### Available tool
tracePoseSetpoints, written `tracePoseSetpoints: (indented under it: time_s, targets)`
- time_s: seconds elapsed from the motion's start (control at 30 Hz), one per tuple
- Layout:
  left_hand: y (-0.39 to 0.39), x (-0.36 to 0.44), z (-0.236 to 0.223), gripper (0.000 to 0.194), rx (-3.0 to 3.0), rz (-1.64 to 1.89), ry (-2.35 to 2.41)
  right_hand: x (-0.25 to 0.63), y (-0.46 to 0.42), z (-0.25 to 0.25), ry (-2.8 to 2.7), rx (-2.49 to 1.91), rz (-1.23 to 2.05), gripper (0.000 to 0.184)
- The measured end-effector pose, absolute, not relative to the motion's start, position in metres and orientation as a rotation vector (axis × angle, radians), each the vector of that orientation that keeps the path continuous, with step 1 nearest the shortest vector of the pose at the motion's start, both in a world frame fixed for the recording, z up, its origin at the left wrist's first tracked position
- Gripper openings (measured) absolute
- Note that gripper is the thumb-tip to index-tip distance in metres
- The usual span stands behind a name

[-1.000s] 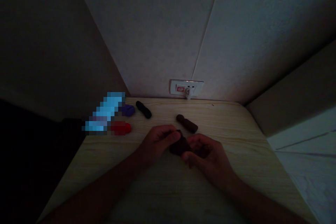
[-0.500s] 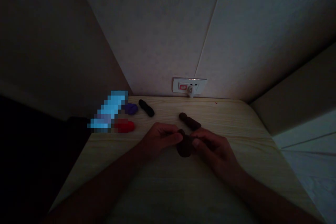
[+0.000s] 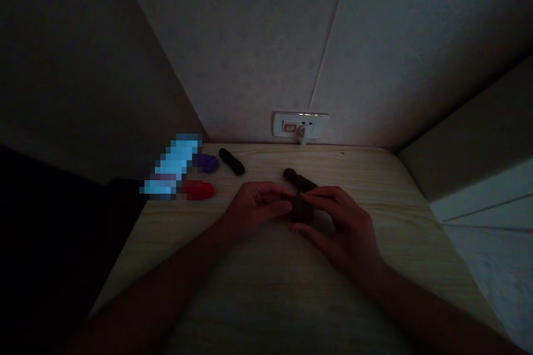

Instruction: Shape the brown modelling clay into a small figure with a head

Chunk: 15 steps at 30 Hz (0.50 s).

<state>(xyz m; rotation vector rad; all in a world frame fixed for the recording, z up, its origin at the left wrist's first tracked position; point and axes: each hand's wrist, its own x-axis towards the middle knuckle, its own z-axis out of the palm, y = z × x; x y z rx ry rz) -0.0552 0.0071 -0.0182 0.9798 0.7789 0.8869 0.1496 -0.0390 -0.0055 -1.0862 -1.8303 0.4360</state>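
Over the middle of the table, a dark brown lump of modelling clay (image 3: 303, 209) is held between my two hands. My left hand (image 3: 254, 208) pinches its left side with thumb and fingers. From the right, my right hand (image 3: 350, 227) curves around it, fingertips on the top and thumb low in front. Just behind the lump lies another brown clay piece (image 3: 305, 182), partly covered by my right fingers, with a small brown ball of clay (image 3: 290, 175) at its left end. Dim light hides the lump's finer shape.
At the table's (image 3: 250, 299) back left lie a black clay roll (image 3: 232, 162), a purple lump (image 3: 207, 163) and a red lump (image 3: 200, 190). Beside them is a bright pixelated slab (image 3: 175, 166). A wall socket (image 3: 300, 125) with a plug sits behind the table; a pale panel rises at right.
The brown lump has been turned and shifted slightly up and right. My right hand has widened its grip, its thumb moving under the front of the lump. The view has tilted slightly.
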Motion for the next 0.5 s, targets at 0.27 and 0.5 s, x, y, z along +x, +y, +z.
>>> tracePoseSetpoints:
  time_s: [0.27, 0.5]
  targets:
    - [0.0042, -0.0506, -0.0183, 0.020, 1.191, 0.890, 0.665, 0.1500, -0.0396, -0.0087, -1.755, -1.089, 0.615, 0.028]
    - [-0.0004, -0.0480, -0.0225, 0.048, 1.278, 1.043, 0.662, 0.1497, -0.0357, -0.0048, -1.853, -1.009, 0.585, 0.022]
